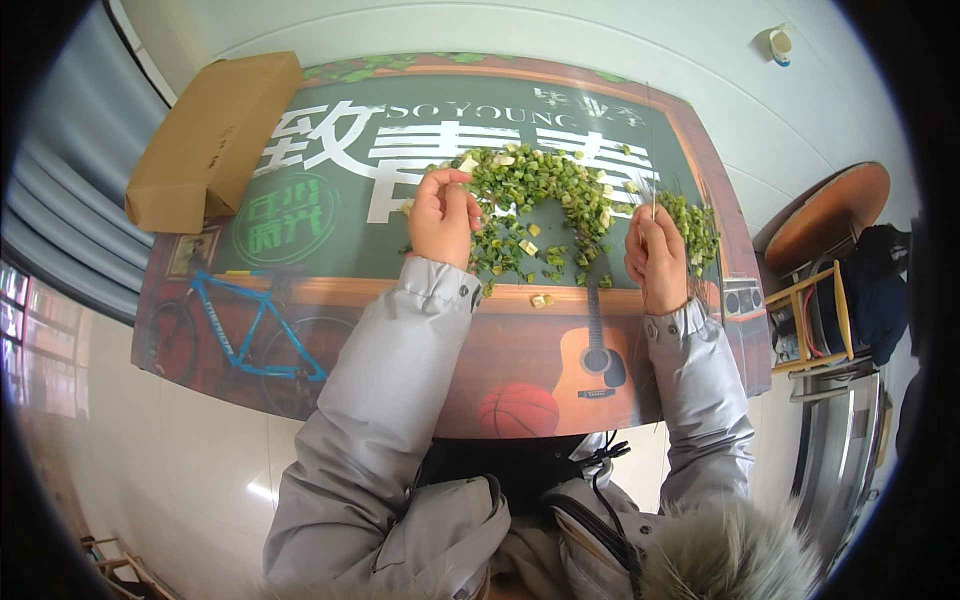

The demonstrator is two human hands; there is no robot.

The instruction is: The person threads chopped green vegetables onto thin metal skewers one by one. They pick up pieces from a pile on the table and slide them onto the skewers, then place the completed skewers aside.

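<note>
My right hand (657, 255) pinches a thin, upright wire-like stem (654, 180) that rises above the fingers. My left hand (443, 218) is closed in a pinch at the near left side of a heap of small green pieces (530, 180). A pale piece (467, 165) shows by its fingertips; whether it is held or lies behind them I cannot tell. The heap curves across the table between both hands, with a few pale yellow pieces among the green. Beside my right hand lies a bunch of dark thin stems with green bits (693, 228).
A brown cardboard box (205, 150) stands at the table's far left. The tabletop (450, 365) carries a printed blackboard, bicycle, ball and guitar. To the right are a wooden chair (810, 315) with dark cloth and a round brown board (835, 205). A blue curtain (80, 170) hangs left.
</note>
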